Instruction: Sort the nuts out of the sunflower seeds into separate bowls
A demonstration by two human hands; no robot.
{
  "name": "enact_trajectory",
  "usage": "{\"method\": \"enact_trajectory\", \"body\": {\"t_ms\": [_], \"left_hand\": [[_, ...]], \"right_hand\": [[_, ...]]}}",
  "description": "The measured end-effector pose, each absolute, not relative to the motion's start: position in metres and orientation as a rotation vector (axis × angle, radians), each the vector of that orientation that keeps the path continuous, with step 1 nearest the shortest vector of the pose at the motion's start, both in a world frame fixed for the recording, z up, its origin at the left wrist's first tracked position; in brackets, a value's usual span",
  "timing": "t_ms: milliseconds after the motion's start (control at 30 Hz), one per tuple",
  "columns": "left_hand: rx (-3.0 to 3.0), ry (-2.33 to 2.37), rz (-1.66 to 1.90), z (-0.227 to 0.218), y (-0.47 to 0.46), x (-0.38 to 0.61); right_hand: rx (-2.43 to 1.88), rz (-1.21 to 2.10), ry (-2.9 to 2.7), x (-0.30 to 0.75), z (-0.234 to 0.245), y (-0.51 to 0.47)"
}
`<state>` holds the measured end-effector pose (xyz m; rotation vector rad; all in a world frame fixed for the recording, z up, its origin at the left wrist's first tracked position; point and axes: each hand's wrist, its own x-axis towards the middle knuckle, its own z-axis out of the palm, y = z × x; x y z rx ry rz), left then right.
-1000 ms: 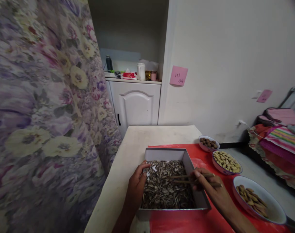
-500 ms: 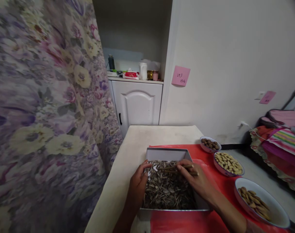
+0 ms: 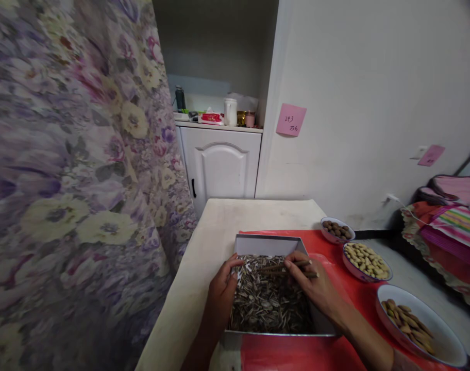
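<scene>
A rectangular box full of striped sunflower seeds stands on a red sheet. My left hand grips the box's left wall, its fingers hooked over the rim and touching the inside. In my right hand a pair of wooden chopsticks is held close above the seeds, tips pointing left. Seeds blend with the chopstick tips, so I cannot tell whether anything is pinched there. Small white patches show among the seeds near my left fingers.
Along the table's right side stand a bowl of brown round nuts, a bowl of pale peanuts and a larger bowl of almonds. A cream table cover lies under the red sheet. A floral curtain hangs at left.
The view has shifted slightly. The chopstick tips have moved a little to the right, and less white shows near them. My left hand keeps its place on the box.
</scene>
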<state>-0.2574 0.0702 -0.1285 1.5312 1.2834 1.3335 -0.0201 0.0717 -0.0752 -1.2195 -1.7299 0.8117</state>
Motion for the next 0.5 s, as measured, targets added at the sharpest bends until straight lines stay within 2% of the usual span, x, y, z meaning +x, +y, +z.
{"method": "enact_trajectory", "body": {"t_ms": [500], "left_hand": [[1.552, 1.278, 1.365, -0.13, 0.072, -0.257]], "right_hand": [[-1.299, 0.767, -1.705, 0.004, -0.077, 0.042]]}}
